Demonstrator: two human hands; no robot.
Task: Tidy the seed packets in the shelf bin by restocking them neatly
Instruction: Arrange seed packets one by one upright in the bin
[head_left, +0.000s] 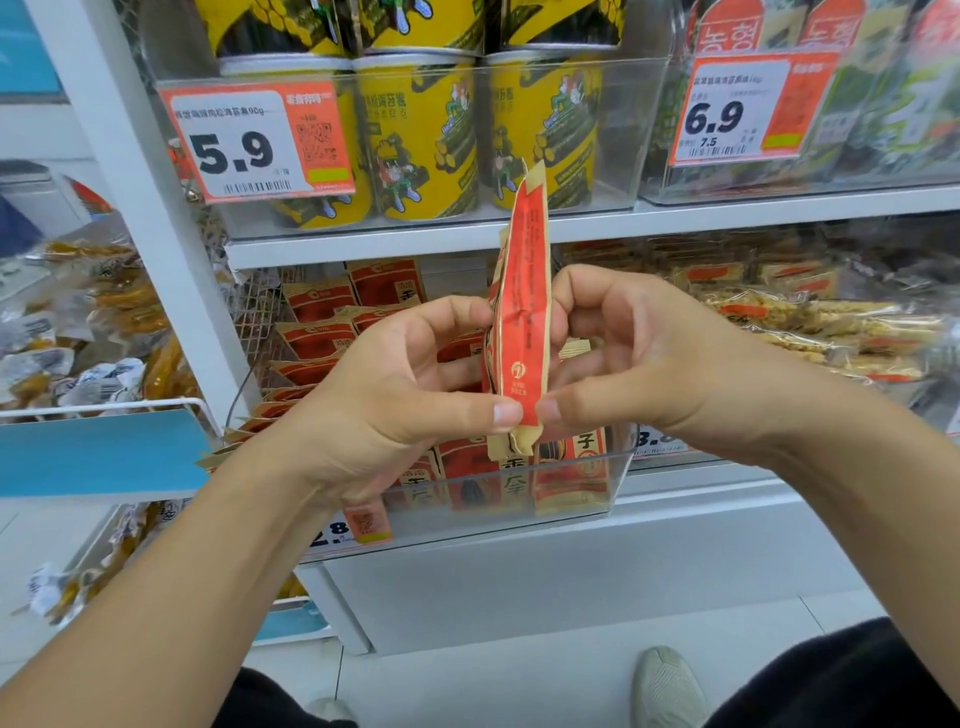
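Left hand: the left hand (395, 384) comes up from the lower left, forearm bare, wrist bent a little back; its thumb tip presses the lower left edge of a seed packet (519, 332) and the curled fingers close on the packet's left side.
Right hand: the right hand (639, 358) reaches in from the lower right, fingers curled over the packet's right side, thumb tip pinching the lower edge right across from the other thumb.
Seed packet: red and tan, held upright and edge-on between both hands, in the air above the front of the bin.
Bin: a clear plastic bin (618, 467) on the lower shelf, holding more red and tan packets (322, 312); those at the front stand upright, those at the back left lean over one another.
Upper shelf: yellow cans (421, 140) in a clear tray, with price tags reading 5.9 (254, 140) and 6.9 (748, 109).
Floor: a pale shoe (667, 686) shows at the bottom edge.
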